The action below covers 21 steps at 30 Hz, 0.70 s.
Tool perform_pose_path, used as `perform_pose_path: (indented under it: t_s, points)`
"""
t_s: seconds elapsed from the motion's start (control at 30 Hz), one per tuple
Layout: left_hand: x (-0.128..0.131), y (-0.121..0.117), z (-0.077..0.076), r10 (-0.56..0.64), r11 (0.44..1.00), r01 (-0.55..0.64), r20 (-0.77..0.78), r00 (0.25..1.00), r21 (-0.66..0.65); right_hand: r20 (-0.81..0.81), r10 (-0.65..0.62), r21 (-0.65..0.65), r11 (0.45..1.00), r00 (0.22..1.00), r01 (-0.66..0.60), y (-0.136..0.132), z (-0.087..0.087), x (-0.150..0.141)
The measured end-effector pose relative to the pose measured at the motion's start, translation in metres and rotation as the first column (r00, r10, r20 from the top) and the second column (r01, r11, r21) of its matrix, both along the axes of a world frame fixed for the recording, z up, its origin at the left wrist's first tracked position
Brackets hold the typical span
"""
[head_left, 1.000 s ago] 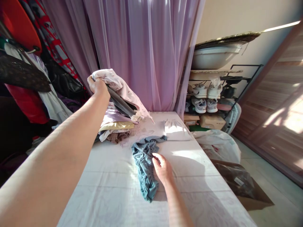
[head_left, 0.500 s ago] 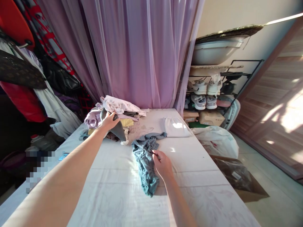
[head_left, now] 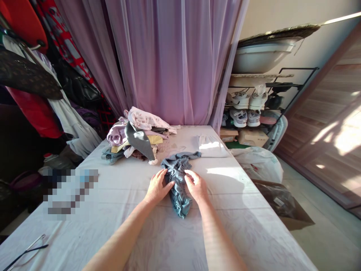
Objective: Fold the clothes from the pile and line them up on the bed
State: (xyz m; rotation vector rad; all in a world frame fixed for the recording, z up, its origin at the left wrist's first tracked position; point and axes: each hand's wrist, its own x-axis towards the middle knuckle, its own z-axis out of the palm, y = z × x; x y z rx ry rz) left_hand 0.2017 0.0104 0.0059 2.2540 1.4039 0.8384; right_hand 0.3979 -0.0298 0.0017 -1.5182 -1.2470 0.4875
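A crumpled blue-grey garment (head_left: 178,184) with gathered, elastic-looking edges lies on the white cloth-covered surface (head_left: 225,222). My left hand (head_left: 159,187) rests at its left edge, thumb and fingers apart, the thumb touching the fabric. On the opposite edge is my right hand (head_left: 196,186), its thumb and fingers also parted and lightly against the cloth. Neither hand visibly grips it. Beyond them, to the left, sits a loose heap of clothes: a pink patterned garment (head_left: 146,119) on top, a dark grey one (head_left: 138,140) hanging over the front, and a yellow piece (head_left: 154,139) beneath.
A folded white cloth (head_left: 213,146) lies near the right edge. Eyeglasses (head_left: 29,250) and a blurred-out item (head_left: 70,194) are at the left. Purple curtains (head_left: 163,60) hang behind. To the right stand a shoe rack (head_left: 296,87), a plastic bag (head_left: 261,163) and a cardboard box (head_left: 299,222).
My left hand lowered the pink and dark grey clothes onto the heap, let go and came back to the blue-grey garment. My right hand stayed beside that garment.
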Motion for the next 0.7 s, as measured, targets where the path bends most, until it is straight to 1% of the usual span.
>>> perform_pose_path:
  t_s: [0.1,0.23,0.3,0.33,0.37,0.4,0.43,0.5,0.53,0.57,0.6,0.63,0.67,0.7]
  points:
    - [0.005,-0.009,0.003,0.047,0.999,-0.047,0.019,0.999,-0.009,-0.007,0.061,0.001,0.998,0.998,-0.061,-0.002,0.002,-0.001]
    - [0.009,-0.014,0.011,0.018,1.000,-0.018,0.020,1.000,0.009,-0.007,0.076,-0.013,0.997,0.997,-0.077,-0.002,0.003,-0.002]
    - [0.010,-0.015,0.012,0.008,1.000,-0.008,0.079,0.997,-0.003,-0.031,0.085,-0.006,0.996,0.996,-0.085,-0.002,0.004,-0.003]
    - [0.009,-0.016,0.013,0.011,0.999,-0.007,0.146,0.989,-0.031,-0.067,0.093,-0.001,0.996,0.993,-0.093,-0.001,0.004,-0.004]
    - [0.007,-0.016,0.013,0.023,0.997,-0.005,0.240,0.971,-0.076,-0.126,0.102,0.001,0.995,0.987,-0.103,-0.001,0.004,-0.005]
    - [0.004,-0.016,0.013,0.046,0.991,0.002,0.352,0.935,-0.134,-0.207,0.116,-0.003,0.993,0.971,-0.119,-0.001,0.004,-0.005]
    - [0.001,-0.017,0.014,0.085,0.979,0.012,0.467,0.880,-0.201,-0.301,0.134,-0.013,0.989,0.944,-0.145,-0.002,0.005,-0.005]
    - [-0.008,-0.019,0.016,0.199,0.936,0.052,0.649,0.734,-0.347,-0.475,0.179,-0.038,0.974,0.862,-0.223,-0.003,0.005,-0.003]
    - [-0.013,-0.021,0.018,0.256,0.906,0.087,0.701,0.666,-0.414,-0.537,0.193,-0.048,0.965,0.821,-0.259,-0.003,0.005,-0.001]
    - [-0.017,-0.023,0.020,0.301,0.874,0.128,0.729,0.615,-0.468,-0.577,0.201,-0.054,0.958,0.792,-0.282,-0.004,0.004,0.001]
    - [-0.020,-0.026,0.022,0.329,0.846,0.168,0.743,0.583,-0.506,-0.598,0.189,-0.059,0.959,0.779,-0.278,-0.004,0.004,0.003]
    - [-0.022,-0.029,0.025,0.335,0.825,0.204,0.747,0.574,-0.527,-0.602,0.155,-0.063,0.968,0.783,-0.241,-0.003,0.003,0.005]
    - [-0.023,-0.032,0.027,0.320,0.815,0.230,0.744,0.586,-0.532,-0.592,0.106,-0.064,0.982,0.799,-0.178,-0.002,0.002,0.007]
    - [-0.023,-0.035,0.029,0.292,0.817,0.242,0.736,0.611,-0.524,-0.570,0.048,-0.059,0.993,0.820,-0.099,-0.001,0.000,0.008]
